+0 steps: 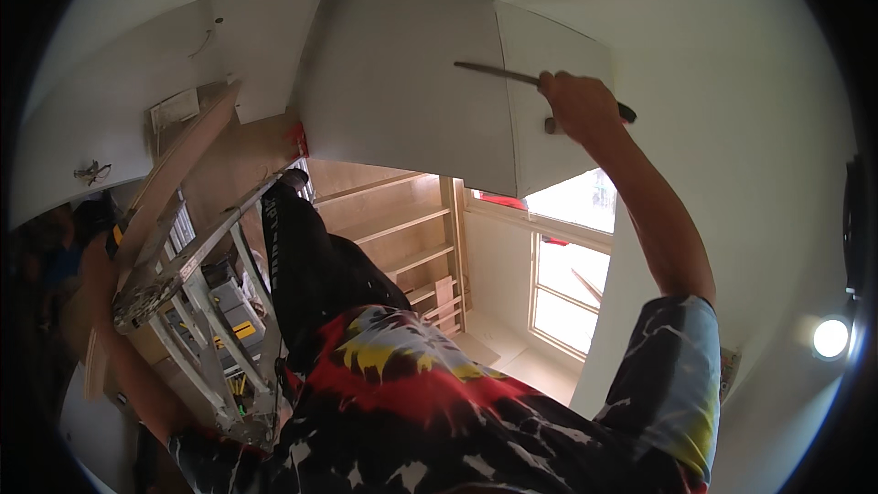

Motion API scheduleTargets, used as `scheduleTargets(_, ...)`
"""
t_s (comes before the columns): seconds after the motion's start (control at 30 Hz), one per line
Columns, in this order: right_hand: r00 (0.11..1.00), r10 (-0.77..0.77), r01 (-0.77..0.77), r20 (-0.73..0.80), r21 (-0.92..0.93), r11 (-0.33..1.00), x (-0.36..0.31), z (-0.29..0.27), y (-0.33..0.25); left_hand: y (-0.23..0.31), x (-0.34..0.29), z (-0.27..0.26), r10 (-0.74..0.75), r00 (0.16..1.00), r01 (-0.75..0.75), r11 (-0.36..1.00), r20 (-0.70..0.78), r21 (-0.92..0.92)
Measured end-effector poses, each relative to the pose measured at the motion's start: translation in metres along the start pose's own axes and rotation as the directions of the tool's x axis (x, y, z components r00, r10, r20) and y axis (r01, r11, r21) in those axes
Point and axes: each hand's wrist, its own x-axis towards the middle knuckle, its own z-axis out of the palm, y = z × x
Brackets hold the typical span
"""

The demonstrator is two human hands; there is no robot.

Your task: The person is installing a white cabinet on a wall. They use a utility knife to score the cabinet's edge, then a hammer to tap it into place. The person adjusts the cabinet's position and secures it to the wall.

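My right hand (583,107) is raised at the upper right, fingers wrapped round a long, narrow dark tool (494,71) that looks like a file. Its thin blade points left across the smooth grey panel (402,73) overhead, and its black end sticks out behind my hand. Whether the blade touches the panel, I cannot tell. At the far left my left hand (95,252) is in shadow, by a black object with a yellow patch (97,217). Its fingers hardly show. A long wooden board (179,161) rises beside it.
A paint-spattered stepladder (197,284) stands beneath me, my black-trousered leg (320,252) against it. Wooden shelving (402,229) and a bright window (567,293) lie below. Loose wires (91,172) poke from the left wall. A lit lamp (830,338) is at the right.
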Motion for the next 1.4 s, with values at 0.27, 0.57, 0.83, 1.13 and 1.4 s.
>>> scheduleTargets(0.27, 0.997, 0.065, -0.067, 0.038, 0.048, 0.997, -0.008, -0.004, 0.026, 0.007, -0.006, -0.014, -0.034, 0.998, 0.036, 0.998, 0.045, -0.043)
scheduleTargets(0.57, 0.910, 0.175, -0.167, 0.376, -0.055, 0.984, 0.024, -0.056, 0.042, 0.032, -0.011, -0.030, -0.105, 0.989, 0.113, 0.991, 0.104, -0.075)
scheduleTargets(0.83, 0.986, 0.150, -0.152, 0.066, 0.025, 0.988, 0.062, -0.040, 0.051, 0.047, -0.010, -0.049, -0.118, 0.992, 0.119, 0.993, 0.051, -0.020)
scheduleTargets(1.13, 0.981, 0.149, -0.159, 0.120, 0.077, 0.984, 0.083, -0.031, 0.073, 0.043, -0.021, -0.044, -0.110, 0.993, 0.112, 0.993, 0.035, -0.039)
scheduleTargets(1.4, 0.971, 0.059, -0.065, 0.233, 0.016, 0.998, 0.023, -0.044, 0.085, 0.045, -0.012, -0.043, -0.148, 0.986, 0.146, 0.989, 0.079, 0.025)
